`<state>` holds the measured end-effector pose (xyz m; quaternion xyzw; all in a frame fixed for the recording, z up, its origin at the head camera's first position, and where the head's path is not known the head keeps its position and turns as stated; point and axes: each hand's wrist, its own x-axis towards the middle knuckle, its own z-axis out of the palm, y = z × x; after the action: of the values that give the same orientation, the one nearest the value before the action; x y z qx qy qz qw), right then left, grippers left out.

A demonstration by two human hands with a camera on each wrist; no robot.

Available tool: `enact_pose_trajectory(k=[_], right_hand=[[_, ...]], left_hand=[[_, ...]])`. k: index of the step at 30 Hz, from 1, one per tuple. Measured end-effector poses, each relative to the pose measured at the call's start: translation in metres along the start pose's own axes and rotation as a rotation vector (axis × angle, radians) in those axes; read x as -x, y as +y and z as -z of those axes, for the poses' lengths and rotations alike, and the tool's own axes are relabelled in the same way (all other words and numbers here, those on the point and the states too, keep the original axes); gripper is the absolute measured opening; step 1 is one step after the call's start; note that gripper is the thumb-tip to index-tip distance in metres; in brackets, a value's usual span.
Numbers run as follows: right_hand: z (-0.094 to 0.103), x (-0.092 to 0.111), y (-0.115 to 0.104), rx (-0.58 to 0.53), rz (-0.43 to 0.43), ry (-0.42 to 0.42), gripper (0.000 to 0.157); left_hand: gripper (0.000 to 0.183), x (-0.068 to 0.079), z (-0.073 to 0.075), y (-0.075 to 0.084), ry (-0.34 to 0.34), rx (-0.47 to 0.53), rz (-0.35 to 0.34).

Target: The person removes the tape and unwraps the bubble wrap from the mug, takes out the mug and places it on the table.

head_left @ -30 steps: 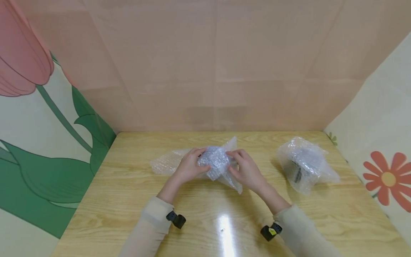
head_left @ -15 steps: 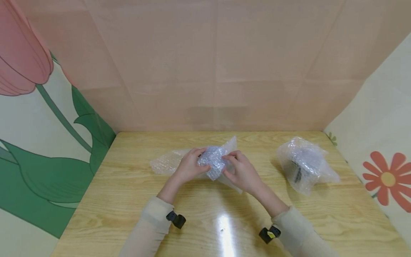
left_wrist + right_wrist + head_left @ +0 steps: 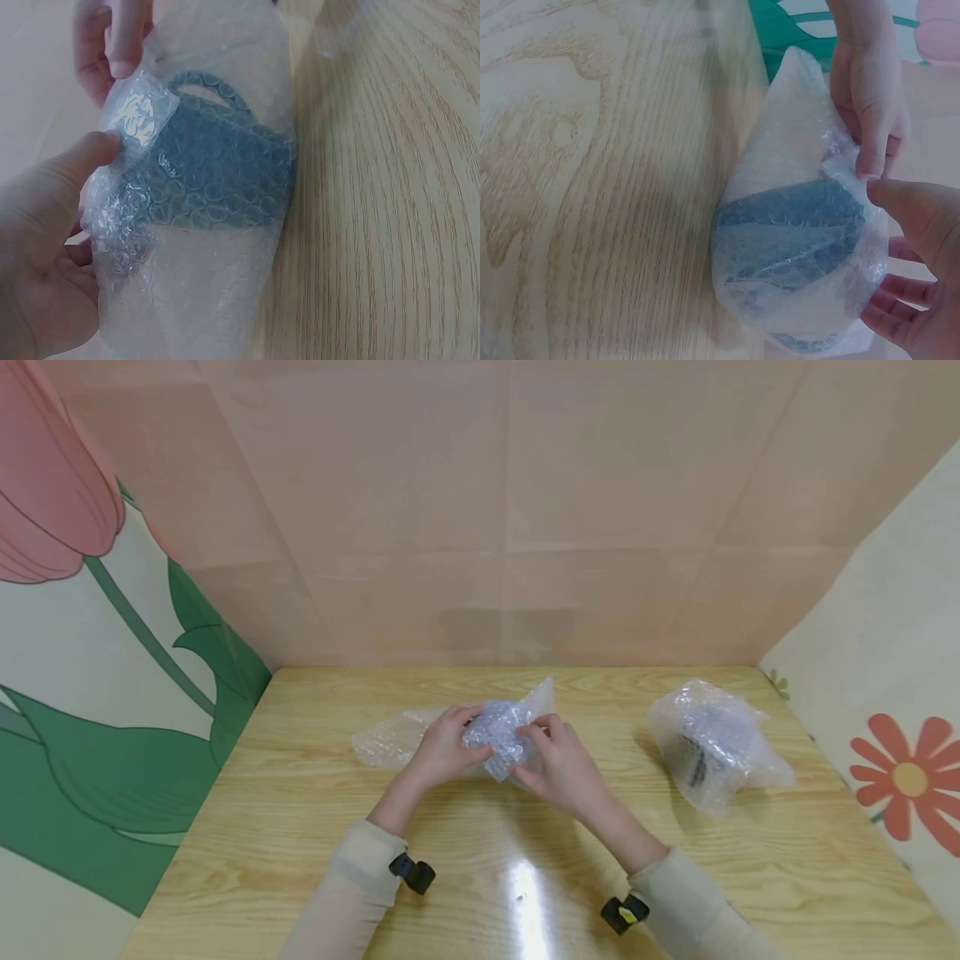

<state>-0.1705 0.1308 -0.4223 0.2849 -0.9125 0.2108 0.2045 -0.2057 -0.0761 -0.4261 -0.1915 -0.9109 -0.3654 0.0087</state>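
Right hand [image 3: 564, 768] shifted leftward, pinching bubble wrap [image 3: 497, 737], blue handled item [image 3: 217, 165] inside, left hand [image 3: 441, 748] gripping too

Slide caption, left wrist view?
Left hand and right hand hold clear plastic bubble wrap around a blue handled object on a wood-grain table.

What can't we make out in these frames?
- Blue thing inside the middle bundle: left wrist view; bubble wrap blurs it. A loop shows, exact item unclear.
- Dark mark in the right bundle: head view; too small and blurred by wrap to read.
- Left hand: head view; some fingers hidden behind the hand itself and the bundle.
- Right hand: right wrist view; cut off by the right edge.
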Motion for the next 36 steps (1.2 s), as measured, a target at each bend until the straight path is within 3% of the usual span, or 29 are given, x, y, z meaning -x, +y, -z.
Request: enact_pose_trajectory(k=[11,23,36], right_hand=[[0.0003,0.0035,-0.0052,0.082,0.011,0.004,0.049],[0.0023,0.005,-0.0069,0.058,0.029,0.114,0.028],[0.0011,0.0039,-0.0058,0.015,0.029,0.201,0.02]], left_hand=[[0.067,-0.0001,-0.001,-0.0005,0.006,-0.002,-0.012],[0.066,0.0001,-0.0006,0.0001,0.01,0.008,-0.007],[0.066,-0.0001,-0.0026,-0.0013,0.016,-0.003,-0.01]])
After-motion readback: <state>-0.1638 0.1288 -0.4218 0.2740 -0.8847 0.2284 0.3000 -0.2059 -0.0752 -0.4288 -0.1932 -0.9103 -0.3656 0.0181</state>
